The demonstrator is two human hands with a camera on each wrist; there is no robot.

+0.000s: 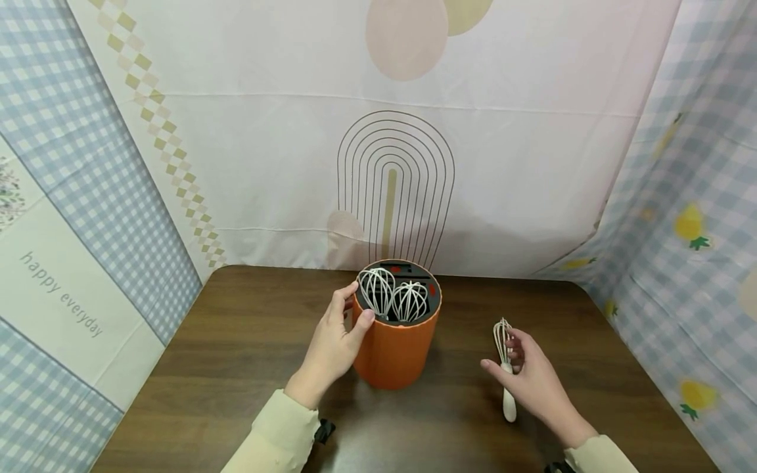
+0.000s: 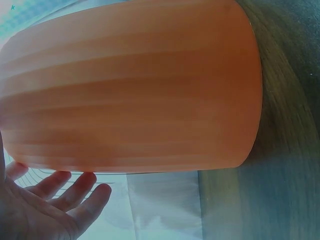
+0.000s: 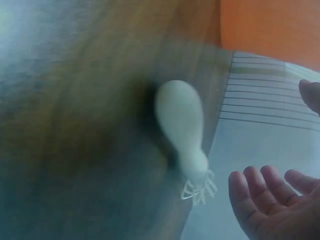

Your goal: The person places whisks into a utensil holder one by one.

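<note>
An orange utensil holder (image 1: 393, 358) with a dark slotted top stands upright on the table. Two wire whisks, one on the left (image 1: 376, 289) and one on the right (image 1: 410, 302), have their heads above its top. My left hand (image 1: 331, 345) rests against the holder's left side, thumb near the front rim; in the left wrist view, extended fingertips (image 2: 87, 179) meet its ribbed wall. To the right, a small whisk (image 1: 508, 402) with a cream handle lies on the wood. My right hand (image 1: 535, 381) is beside and over it, fingers loosely spread; the right wrist view shows them apart from the whisk.
The brown wooden table (image 1: 260, 328) ends at a white patterned cloth (image 1: 266, 164) behind the holder. Blue checked cloths hang on the left (image 1: 65, 98) and right (image 1: 680, 263). Table surface lies between the holder and the small whisk.
</note>
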